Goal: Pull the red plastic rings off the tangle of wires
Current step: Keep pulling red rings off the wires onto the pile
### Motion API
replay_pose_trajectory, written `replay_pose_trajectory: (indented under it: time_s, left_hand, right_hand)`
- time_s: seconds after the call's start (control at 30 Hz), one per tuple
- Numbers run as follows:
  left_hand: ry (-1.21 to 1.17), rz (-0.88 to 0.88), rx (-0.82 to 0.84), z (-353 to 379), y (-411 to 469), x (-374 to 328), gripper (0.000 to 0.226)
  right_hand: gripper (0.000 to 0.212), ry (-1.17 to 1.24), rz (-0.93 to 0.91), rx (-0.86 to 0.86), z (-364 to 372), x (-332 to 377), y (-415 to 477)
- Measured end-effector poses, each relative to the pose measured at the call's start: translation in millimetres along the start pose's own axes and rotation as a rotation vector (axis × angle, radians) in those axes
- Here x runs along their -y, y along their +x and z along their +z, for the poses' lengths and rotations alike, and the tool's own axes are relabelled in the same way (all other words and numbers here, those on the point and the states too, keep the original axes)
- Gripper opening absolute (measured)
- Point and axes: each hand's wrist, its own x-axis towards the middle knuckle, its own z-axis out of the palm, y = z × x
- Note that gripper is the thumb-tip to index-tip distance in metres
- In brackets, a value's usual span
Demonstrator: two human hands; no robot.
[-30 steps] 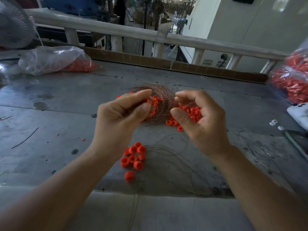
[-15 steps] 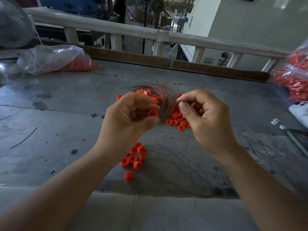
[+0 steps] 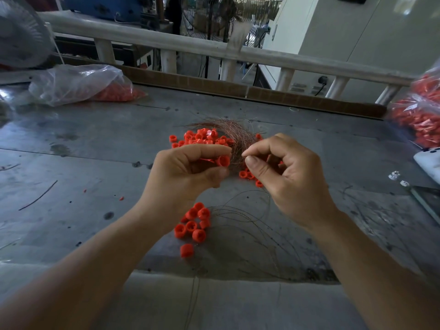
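Observation:
A tangle of thin copper wires lies mid-table with several red plastic rings strung in it. My left hand pinches one red ring between thumb and forefinger, just in front of the tangle. My right hand pinches a strand of wire beside that ring, fingertips almost touching the left hand's. A small heap of loose red rings lies on the table below my left wrist. More rings sit under my right thumb.
Loose bare wires curl over the table's near edge. A clear bag of red parts lies far left, another bag at the far right. A white object and small metal bits sit at the right edge. A railing runs behind.
My left hand has drawn one red ring out from the tangle and holds it at its fingertips. My right hand has closed its fingertips on a wire strand near it.

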Motion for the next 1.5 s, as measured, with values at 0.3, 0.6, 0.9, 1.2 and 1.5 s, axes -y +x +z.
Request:
replay_pose_trajectory:
  time_s: [0.3,0.6,0.9,1.2,1.5]
  left_hand:
    - [-0.116,-0.027,0.045,-1.3,0.3,2.6,0.031]
    - [-0.206,-0.037,0.079,-2.8,0.2,4.5,0.028]
    - [-0.222,-0.057,0.076,-2.6,-1.0,2.8,0.027]
    - [-0.241,-0.068,0.113,-1.7,-1.5,1.8,0.028]
    - [-0.25,-0.042,0.118,-3.5,-2.0,3.5,0.026]
  right_hand:
    - [0.014,0.081,0.039,0.032,1.7,1.3,-0.3]
    - [0.012,0.082,0.086,0.051,1.6,-1.9,-1.2]
    - [0.007,0.074,0.125,0.069,0.8,-2.9,-1.3]
    - [0.011,0.077,0.134,0.046,-2.3,-2.6,-0.5]
    - [0.01,0.077,0.139,0.05,-2.3,-1.9,-1.0]
